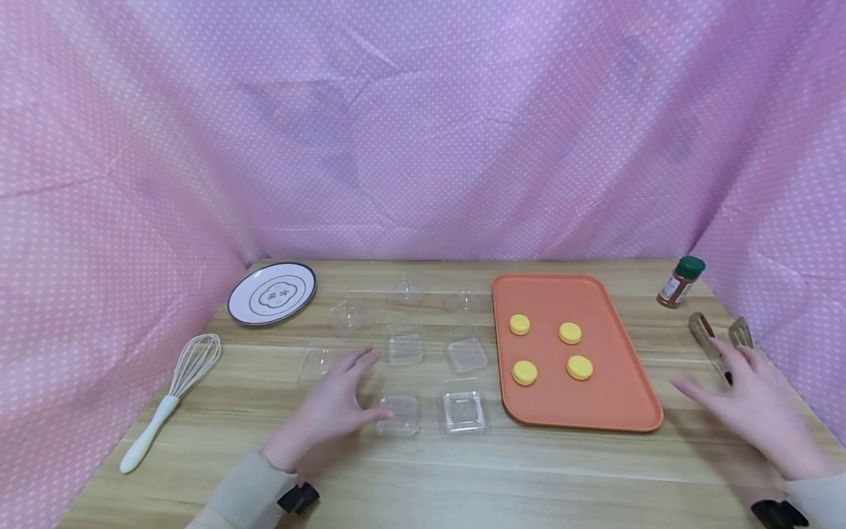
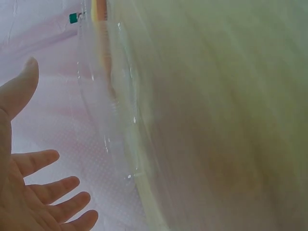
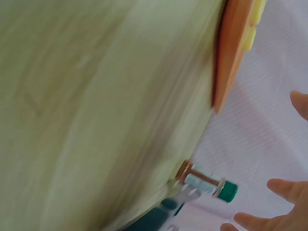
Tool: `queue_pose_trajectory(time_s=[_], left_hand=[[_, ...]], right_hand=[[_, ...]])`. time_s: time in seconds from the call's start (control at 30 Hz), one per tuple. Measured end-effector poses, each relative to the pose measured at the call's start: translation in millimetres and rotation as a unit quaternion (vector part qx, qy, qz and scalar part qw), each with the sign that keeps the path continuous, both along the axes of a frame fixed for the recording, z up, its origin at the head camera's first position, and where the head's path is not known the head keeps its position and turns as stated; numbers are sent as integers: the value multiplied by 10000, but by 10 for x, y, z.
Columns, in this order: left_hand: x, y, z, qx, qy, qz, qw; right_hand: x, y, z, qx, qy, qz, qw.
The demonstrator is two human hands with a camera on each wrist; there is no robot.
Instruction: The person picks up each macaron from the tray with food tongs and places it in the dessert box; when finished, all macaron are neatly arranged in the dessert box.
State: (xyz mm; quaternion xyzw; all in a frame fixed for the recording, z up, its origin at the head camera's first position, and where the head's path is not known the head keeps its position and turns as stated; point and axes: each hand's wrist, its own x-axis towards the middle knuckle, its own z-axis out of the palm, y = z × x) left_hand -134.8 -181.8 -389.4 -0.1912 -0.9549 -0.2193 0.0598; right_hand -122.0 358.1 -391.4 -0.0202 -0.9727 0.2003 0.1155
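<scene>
My left hand (image 1: 333, 404) is held over the table with fingers spread and nothing in them. Its thumb is above or beside a small clear plastic box (image 1: 403, 419); I cannot tell whether they touch. Several more clear boxes (image 1: 464, 411) stand around it with lids raised. Over the right side, my right hand (image 1: 756, 404) is also empty, fingers apart. Nearest to it lies a metal utensil that looks like tongs (image 1: 707, 342), partly hidden by the hand. Between the hands an orange tray (image 1: 555, 294) carries several round yellow pieces (image 1: 579, 367), resembling macarons.
A spice jar (image 1: 681, 281) with a green cap stands at the back right. At the back left is a white plate (image 1: 254, 297) with a dark rim. A whisk (image 1: 168, 404) lies along the left edge. Pink dotted cloth (image 1: 423, 147) hangs behind the wooden table.
</scene>
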Motion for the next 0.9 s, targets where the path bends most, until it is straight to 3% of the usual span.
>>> queue_pose_trajectory(time_s=[0.47,0.9], left_hand=[[35,89,-49,-104,-511,-234,9984],[21,82,-87,-276,-712,-572,9954]], right_hand=[[-63,353,-204,291,-188,50,9994],[-105,527,-280,575,-1052,153,9927]])
